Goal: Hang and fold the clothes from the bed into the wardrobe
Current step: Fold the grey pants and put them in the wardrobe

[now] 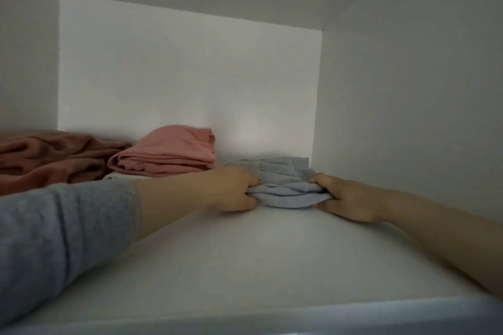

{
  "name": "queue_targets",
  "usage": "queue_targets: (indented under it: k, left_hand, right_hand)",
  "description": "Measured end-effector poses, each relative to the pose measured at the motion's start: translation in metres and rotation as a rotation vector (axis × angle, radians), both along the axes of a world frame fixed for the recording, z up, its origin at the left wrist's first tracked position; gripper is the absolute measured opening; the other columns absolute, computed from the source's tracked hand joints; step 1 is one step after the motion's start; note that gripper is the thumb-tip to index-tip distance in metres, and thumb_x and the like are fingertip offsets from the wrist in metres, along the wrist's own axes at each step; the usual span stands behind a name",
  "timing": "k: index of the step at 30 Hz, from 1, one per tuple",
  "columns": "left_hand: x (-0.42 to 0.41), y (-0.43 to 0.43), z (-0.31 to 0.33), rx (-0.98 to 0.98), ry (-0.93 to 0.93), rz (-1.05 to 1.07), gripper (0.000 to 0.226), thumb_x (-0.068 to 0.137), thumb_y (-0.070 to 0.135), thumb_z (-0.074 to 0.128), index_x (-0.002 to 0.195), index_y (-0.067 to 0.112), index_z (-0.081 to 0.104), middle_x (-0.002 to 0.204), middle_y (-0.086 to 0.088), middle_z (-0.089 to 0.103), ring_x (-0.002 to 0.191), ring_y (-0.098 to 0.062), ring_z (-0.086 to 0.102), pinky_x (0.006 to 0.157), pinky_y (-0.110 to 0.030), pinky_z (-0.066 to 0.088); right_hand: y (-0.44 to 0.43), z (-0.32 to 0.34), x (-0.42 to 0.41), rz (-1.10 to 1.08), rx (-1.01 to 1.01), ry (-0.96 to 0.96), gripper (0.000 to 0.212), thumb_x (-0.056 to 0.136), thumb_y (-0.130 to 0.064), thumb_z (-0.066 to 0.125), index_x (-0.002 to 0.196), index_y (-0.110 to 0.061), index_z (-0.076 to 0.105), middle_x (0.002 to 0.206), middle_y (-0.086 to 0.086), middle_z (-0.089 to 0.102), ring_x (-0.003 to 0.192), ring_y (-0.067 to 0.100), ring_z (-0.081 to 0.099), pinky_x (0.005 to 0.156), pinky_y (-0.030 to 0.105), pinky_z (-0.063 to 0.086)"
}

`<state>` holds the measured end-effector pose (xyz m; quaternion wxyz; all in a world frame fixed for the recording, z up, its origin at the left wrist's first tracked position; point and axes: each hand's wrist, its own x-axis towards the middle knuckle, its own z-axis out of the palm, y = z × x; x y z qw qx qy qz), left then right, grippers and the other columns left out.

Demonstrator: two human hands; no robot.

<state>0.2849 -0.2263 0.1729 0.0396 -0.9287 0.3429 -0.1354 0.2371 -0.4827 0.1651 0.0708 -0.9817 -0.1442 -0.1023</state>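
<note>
A folded light-blue garment [283, 182] lies on the white wardrobe shelf [245, 253], toward the back right. My left hand [231, 189] grips its left edge, thumb on top and fingers curled underneath. My right hand [345, 196] grips its right edge the same way. Both arms reach deep into the compartment. A folded pink garment [168, 155] sits just left of the blue one, against the back wall.
A crumpled dusty-red garment [51, 158] lies at the far left of the shelf. White side walls [408, 117], a white back panel [190, 76] and a low ceiling close in the compartment. The shelf's front edge [245, 318] runs along the bottom of the view.
</note>
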Motion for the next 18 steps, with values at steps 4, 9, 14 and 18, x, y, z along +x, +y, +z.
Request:
queue_targets:
  k: [4, 9, 14, 18]
  left_hand:
    - [0.017, -0.015, -0.002, -0.001, 0.003, 0.053, 0.05, 0.094, 0.06, 0.042, 0.109, 0.016, 0.06, 0.113, -0.006, 0.062, 0.1, -0.022, 0.057, 0.077, -0.026, 0.037]
    - [0.038, -0.019, -0.003, 0.016, -0.044, 0.07, 0.054, 0.1, 0.054, 0.026, 0.109, 0.013, 0.06, 0.119, -0.012, 0.061, 0.11, -0.026, 0.056, 0.088, -0.029, 0.038]
    - [0.058, -0.02, -0.013, 0.036, -0.089, 0.07, 0.054, 0.103, 0.048, 0.026, 0.115, 0.007, 0.059, 0.127, -0.014, 0.055, 0.121, -0.028, 0.049, 0.106, -0.034, 0.035]
    - [0.073, -0.021, -0.016, -0.031, -0.049, 0.077, 0.053, 0.103, 0.046, 0.028, 0.125, 0.006, 0.056, 0.144, -0.014, 0.046, 0.134, -0.026, 0.039, 0.113, -0.031, 0.024]
  right_hand:
    - [-0.001, 0.002, 0.021, 0.004, 0.11, 0.093, 0.064, 0.079, -0.075, 0.052, 0.13, -0.04, 0.039, 0.13, -0.016, 0.049, 0.119, 0.005, 0.049, 0.1, 0.025, 0.038]
    - [-0.002, 0.003, 0.05, 0.02, 0.092, 0.077, 0.05, 0.096, -0.06, 0.036, 0.138, -0.031, 0.039, 0.136, -0.01, 0.047, 0.12, 0.006, 0.045, 0.096, 0.02, 0.032]
    - [-0.004, -0.001, 0.077, 0.026, 0.018, 0.038, 0.039, 0.101, -0.045, 0.041, 0.133, -0.023, 0.042, 0.129, 0.0, 0.053, 0.115, 0.013, 0.05, 0.102, 0.03, 0.037]
    - [-0.007, -0.005, 0.098, 0.052, 0.009, 0.004, 0.037, 0.1, -0.045, 0.043, 0.131, -0.026, 0.043, 0.13, -0.001, 0.052, 0.116, 0.013, 0.05, 0.104, 0.032, 0.038]
